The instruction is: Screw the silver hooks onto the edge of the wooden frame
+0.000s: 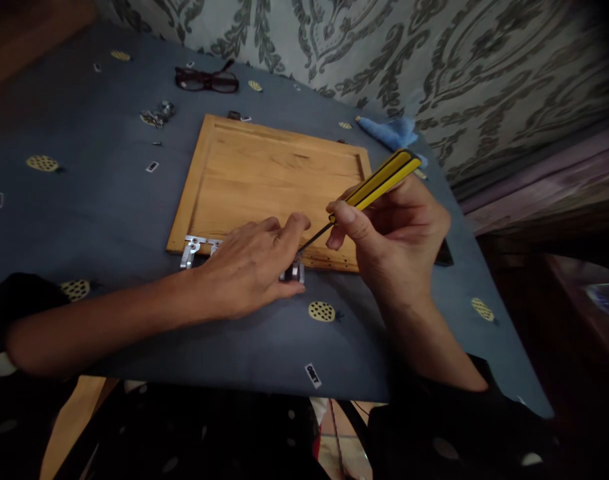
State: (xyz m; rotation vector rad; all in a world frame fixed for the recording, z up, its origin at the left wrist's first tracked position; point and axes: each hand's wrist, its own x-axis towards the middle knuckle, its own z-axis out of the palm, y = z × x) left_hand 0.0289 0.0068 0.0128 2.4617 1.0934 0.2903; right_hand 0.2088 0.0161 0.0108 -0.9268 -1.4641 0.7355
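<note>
My right hand (407,243) is closed around the yellow and black handle of a screwdriver (379,185). The screwdriver slants down to the left, and its tip meets a metal cabinet hinge (296,272) at the near edge of a wooden panel (264,180). That hinge is pinched by my left hand (249,263), with the thumb on its near side and the other fingers resting over the panel's edge. The fingers partly hide it. More silver hinge hardware (193,248) is at the panel's near left corner, partly covered by my left hand.
Eyeglasses (207,80), a small heap of metal hardware (159,115) and a single screw (157,143) lie beyond the panel on the left. A blue cloth (391,132) is at the back right. A patterned grey cloth covers the table (109,220), with a wall behind.
</note>
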